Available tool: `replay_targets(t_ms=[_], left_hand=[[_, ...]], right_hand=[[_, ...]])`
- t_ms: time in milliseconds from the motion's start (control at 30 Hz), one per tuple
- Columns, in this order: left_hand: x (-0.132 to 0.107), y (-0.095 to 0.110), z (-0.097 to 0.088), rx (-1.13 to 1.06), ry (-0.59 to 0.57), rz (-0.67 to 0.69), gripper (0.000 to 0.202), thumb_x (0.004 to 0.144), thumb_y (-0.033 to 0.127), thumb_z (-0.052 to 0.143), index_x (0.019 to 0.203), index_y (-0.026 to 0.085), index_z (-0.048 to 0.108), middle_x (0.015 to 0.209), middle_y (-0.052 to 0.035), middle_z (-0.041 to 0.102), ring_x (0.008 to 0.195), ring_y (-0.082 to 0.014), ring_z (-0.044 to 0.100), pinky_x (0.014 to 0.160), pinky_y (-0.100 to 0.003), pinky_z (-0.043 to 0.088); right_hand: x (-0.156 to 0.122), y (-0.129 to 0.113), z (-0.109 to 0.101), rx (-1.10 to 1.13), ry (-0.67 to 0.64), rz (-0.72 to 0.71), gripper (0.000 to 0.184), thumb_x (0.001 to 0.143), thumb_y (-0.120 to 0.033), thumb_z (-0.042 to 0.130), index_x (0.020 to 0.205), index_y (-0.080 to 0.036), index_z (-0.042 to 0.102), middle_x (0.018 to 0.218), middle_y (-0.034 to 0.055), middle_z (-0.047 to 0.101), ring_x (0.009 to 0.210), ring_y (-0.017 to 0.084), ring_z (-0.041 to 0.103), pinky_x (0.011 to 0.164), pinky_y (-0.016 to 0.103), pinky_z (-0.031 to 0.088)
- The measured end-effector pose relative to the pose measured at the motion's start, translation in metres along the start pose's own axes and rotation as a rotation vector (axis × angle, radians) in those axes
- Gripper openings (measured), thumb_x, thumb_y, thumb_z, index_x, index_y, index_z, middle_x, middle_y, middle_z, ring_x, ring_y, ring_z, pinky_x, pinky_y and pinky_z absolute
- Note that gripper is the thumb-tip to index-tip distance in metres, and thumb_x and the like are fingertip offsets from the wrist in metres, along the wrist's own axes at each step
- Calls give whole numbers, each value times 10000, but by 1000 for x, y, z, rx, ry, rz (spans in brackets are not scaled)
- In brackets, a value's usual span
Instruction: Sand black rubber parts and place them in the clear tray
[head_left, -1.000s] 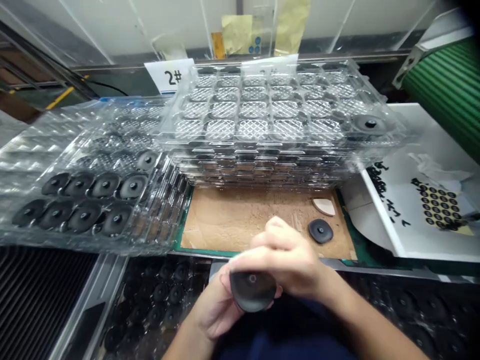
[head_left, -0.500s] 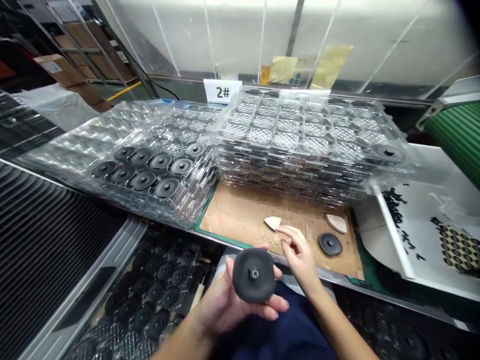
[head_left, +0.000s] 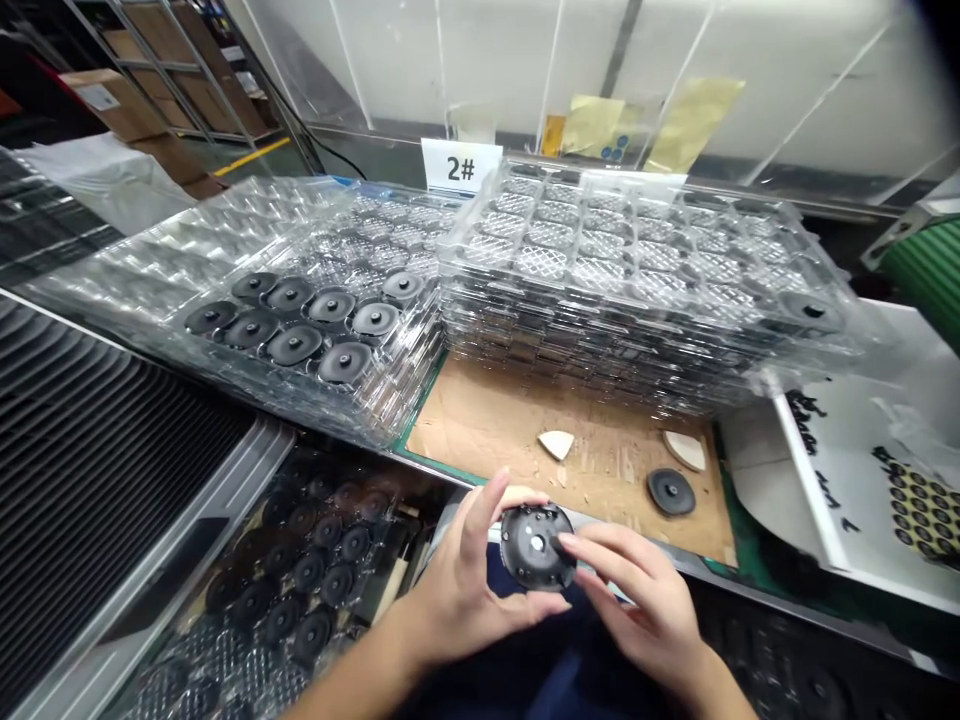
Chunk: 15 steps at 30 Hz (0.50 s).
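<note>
A black rounded disc-shaped part (head_left: 531,565) is held up in front of my body, its face with a pale centre and small raised details turned towards me. My left hand (head_left: 469,570) grips it by the rim, thumb below and fingers above. From the other side, my right hand (head_left: 637,595) pinches the disc's right edge, fingertips on its face. Whether a small piece sits under those fingertips is hidden. Beyond the hands, a white pointed piece (head_left: 556,444) lies on the cardboard (head_left: 480,400). Farther right are another white piece (head_left: 684,450) and a similar black disc (head_left: 671,492).
Stacked clear plastic trays (head_left: 600,270) stand behind the cardboard. To the left, another tray stack (head_left: 397,385) carries several black discs. A white bin (head_left: 817,480) at the right holds small black parts and a sheet of round pieces. A ribbed black surface (head_left: 112,470) lies far left.
The disc has been turned over, from its smooth stemmed side to its detailed side. My right hand has left the white piece on the cardboard and come to the disc's edge.
</note>
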<state>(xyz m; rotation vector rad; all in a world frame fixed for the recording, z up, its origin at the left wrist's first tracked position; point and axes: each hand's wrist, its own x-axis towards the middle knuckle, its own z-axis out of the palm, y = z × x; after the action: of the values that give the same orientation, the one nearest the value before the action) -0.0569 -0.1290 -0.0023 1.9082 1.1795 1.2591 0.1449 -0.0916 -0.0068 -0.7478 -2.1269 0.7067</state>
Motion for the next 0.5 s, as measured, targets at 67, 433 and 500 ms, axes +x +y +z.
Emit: replay_targets(t_ms=[67, 433, 500], left_hand=[[-1, -2, -3, -12, -3, -51, 1000, 735, 313, 698, 1438, 255, -9, 1187, -148, 563, 1088, -234, 573, 940, -428, 467], [7, -5, -32, -360, -52, -560, 259, 797, 323, 619, 980, 158, 699, 996, -76, 741, 912, -180, 666, 832, -261, 494], [5, -5, -40, -367, -28, -623, 181, 794, 282, 625, 795, 143, 741, 889, -68, 763, 828, -173, 680, 789, -248, 496]], right_hand=[[9, 0, -2, -99, -23, -79, 294, 871, -151, 558, 1151, -219, 614, 880, 61, 671, 732, 147, 628, 642, 251, 504], [33, 12, 23, -6, -44, 136, 191, 904, -218, 499, 753, -191, 614, 612, 5, 624, 523, 117, 600, 499, 172, 472], [34, 14, 30, 42, -121, 182, 247, 904, -251, 491, 683, -197, 588, 576, -4, 602, 491, 119, 592, 470, 165, 464]])
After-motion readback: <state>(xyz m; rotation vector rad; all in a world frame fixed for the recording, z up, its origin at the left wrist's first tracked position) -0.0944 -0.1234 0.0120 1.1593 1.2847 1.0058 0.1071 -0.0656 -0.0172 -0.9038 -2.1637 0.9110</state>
